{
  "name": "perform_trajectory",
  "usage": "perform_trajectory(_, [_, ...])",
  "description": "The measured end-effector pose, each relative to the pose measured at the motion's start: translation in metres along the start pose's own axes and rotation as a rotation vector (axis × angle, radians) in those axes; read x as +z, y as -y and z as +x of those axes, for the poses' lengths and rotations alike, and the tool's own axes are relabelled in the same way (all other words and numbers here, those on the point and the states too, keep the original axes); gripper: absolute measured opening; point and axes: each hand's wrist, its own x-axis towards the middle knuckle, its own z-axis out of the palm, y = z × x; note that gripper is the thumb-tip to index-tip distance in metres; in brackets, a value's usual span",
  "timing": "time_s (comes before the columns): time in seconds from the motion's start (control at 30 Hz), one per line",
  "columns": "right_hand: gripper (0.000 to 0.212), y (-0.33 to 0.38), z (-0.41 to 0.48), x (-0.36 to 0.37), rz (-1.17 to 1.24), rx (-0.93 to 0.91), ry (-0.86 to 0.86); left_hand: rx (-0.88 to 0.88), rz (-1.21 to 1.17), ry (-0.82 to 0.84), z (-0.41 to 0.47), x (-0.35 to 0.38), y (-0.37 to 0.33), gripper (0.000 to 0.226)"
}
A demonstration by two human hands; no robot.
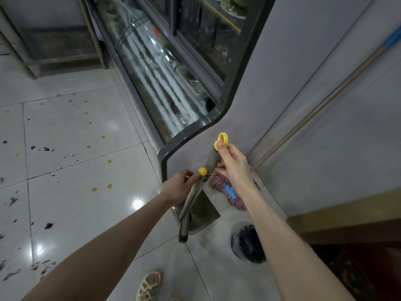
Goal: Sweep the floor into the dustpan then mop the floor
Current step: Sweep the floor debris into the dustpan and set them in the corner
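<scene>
A grey handle with a yellow ring cap [221, 140] is gripped near its top by my right hand [230, 164]. Just left of it, my left hand [180, 187] pinches a second grey handle below its yellow ball end [202, 171]. Both shafts run down together to a metal dustpan [204, 211] and a small dark broom head [183, 238] on the floor by the cabinet corner. A pink string mop [219, 183] with a blue clamp lies behind them, its long brown handle [321, 105] leaning on the wall. Dark scraps [48, 225] and yellow spots [94, 189] mark the white tiles at the left.
A glass-fronted display cabinet [156, 68] runs along the floor ahead, its dark corner frame [167, 153] right beside my left hand. A round bin with a dark liner [247, 244] stands below my right forearm. A wooden counter edge [347, 209] is at the right. My sandalled foot [149, 285] shows at the bottom.
</scene>
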Motion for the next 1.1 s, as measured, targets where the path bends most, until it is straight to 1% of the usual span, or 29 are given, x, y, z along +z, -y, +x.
perform_trajectory(0.2, [0.026,0.009,-0.024,0.014,0.022,-0.003,0.037,0.002,0.004,-0.062,-0.032,-0.008,0.006,0.038])
perform_trajectory(0.5, [0.03,0.042,-0.069,0.039,-0.04,-0.057,0.213,-0.067,-0.137,-0.217,-0.102,-0.022,0.01,0.035])
perform_trajectory(0.67, [0.034,0.053,-0.085,0.054,-0.076,-0.071,0.257,-0.096,-0.147,-0.278,-0.127,-0.036,0.015,0.035])
perform_trajectory(0.73, [0.035,0.056,-0.092,0.065,-0.081,-0.069,0.284,-0.12,-0.147,-0.298,-0.137,-0.045,0.023,0.036])
perform_trajectory(0.9, [0.029,0.059,-0.109,0.105,-0.105,-0.069,0.358,-0.167,-0.155,-0.345,-0.165,-0.066,0.052,0.037])
perform_trajectory(1.1, [0.031,0.046,-0.132,0.156,-0.13,-0.062,0.425,-0.23,-0.188,-0.377,-0.202,-0.085,0.093,0.038])
